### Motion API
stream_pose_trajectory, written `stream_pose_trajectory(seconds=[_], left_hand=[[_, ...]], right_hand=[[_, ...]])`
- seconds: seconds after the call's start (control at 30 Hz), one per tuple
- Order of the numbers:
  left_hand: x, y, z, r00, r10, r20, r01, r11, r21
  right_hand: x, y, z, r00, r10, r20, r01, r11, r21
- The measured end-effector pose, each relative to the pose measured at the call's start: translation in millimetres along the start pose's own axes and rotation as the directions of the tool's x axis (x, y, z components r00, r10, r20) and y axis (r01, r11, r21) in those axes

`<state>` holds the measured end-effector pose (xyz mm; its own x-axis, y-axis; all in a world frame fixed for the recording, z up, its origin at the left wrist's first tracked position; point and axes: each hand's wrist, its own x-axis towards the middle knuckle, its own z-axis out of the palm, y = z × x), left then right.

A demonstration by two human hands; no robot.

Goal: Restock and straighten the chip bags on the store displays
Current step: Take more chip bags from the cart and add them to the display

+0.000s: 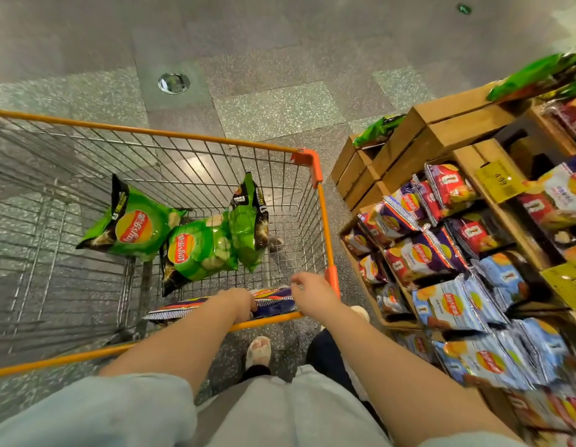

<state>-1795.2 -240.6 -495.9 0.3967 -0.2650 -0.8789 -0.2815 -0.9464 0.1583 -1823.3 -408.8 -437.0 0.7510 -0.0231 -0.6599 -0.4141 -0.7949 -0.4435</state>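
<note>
Hands both inside orange-rimmed wire shopping cart [322, 201], near-right corner. Left hand [240, 304] grips flat purple-blue chip bag [273, 306] lying against near rim. Right hand [311, 290] hovers above bag's right end, fingers loosely curled, holding nothing. Three green chip bags [199, 246] mid-cart.

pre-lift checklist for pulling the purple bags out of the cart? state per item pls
1. Left hand on the purple chip bags: ok, fingers reach down onto them.
2. Right hand gripping: not ok, it hovers above the bags, fingers loosely curled and holding nothing.
3. Bag count under the hands: cannot tell, arms cover part of the stack.
4. Green chip bags out of the way: ok, they lie farther forward in the cart.
5. Matching purple bags on the display: ok, to the right of the cart.
6. Free slot there: cannot tell.
</note>
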Motion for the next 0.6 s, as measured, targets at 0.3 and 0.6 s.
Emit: stream_pose_trajectory(seconds=[0.3, 0.6], left_hand=[[10, -6, 3, 0.973, -0.082, -0.215, 0.055, 0.990, -0.130], [19, -8, 8, 0.976, -0.064, -0.206, 0.048, 0.995, -0.086]], right_hand=[[0, -1, 6, 0.996, -0.023, -0.085, 0.015, 0.996, -0.085], [1, -1, 10, 0.995, -0.008, -0.103, -0.007, 0.989, -0.146]])
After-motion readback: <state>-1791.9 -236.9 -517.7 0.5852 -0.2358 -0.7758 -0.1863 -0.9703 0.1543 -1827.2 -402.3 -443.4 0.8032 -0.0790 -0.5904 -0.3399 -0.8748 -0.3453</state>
